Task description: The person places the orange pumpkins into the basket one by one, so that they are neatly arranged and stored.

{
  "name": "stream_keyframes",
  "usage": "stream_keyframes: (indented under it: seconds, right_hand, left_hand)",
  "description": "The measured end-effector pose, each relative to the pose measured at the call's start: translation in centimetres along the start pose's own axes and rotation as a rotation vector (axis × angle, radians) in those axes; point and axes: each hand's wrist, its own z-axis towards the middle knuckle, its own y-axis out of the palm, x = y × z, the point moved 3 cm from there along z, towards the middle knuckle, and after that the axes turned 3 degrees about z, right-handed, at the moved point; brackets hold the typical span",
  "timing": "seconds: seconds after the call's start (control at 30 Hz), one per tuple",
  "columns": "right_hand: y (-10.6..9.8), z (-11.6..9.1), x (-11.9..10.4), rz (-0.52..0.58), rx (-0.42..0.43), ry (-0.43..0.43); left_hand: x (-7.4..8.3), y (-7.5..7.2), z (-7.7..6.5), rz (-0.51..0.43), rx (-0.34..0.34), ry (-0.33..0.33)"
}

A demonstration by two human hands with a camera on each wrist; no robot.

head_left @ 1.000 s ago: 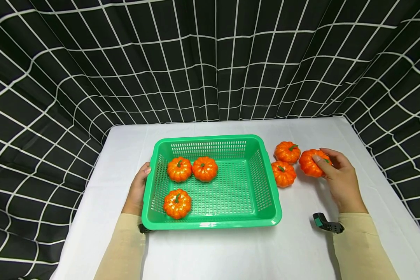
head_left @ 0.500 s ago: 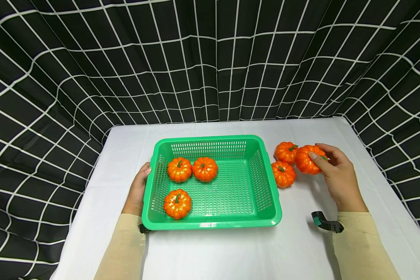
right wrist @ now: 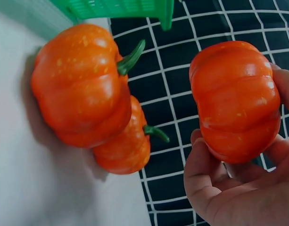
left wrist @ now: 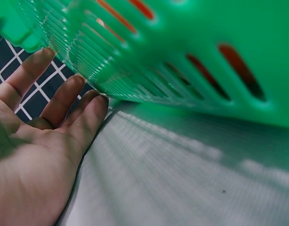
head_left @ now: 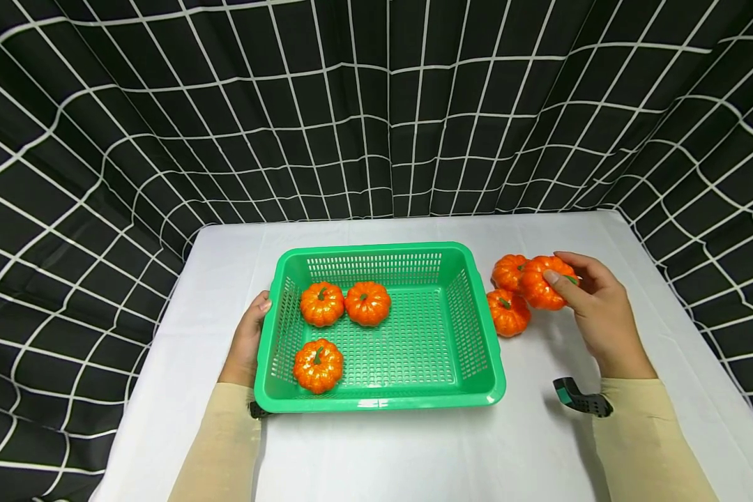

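The right hand (head_left: pixel 604 317) grips a pumpkin (head_left: pixel 537 286) between thumb and fingers, right of the basket (head_left: pixel 383 403) beside two more pumpkins (head_left: pixel 507 315), and should keep it clear of them while the left hand (head_left: pixel 246 336), fingers relaxed at the basket's side, steadies gently.

Three pumpkins (head_left: pixel 318 367) inside the basket (head_left: pixel 376 404)

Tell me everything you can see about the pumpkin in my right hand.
The held pumpkin is orange, rounded and ribbed, with glossy, plastic-looking skin, pale flecks and a green stem. It is tipped, stem toward the right hand, whose thumb and fingers grip it. It looks raised above the white tablecloth, right of the green basket, and the right wrist view shows it apart from two other pumpkins.
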Motion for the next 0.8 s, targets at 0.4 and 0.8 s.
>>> stream_keyframes:
  seconds: [0.4,0.8]
  right_hand:
    - [1.8,-0.4,-1.5,0.011,-0.052,-0.036]
    - [3.7,-0.8,-2.8,0.01,-0.132,-0.102]
  left_hand:
    - [0.0,-0.1,0.1,-0.011,-0.006,0.01]
    - [0.0,-0.1,0.2,-0.009,-0.022,0.017]
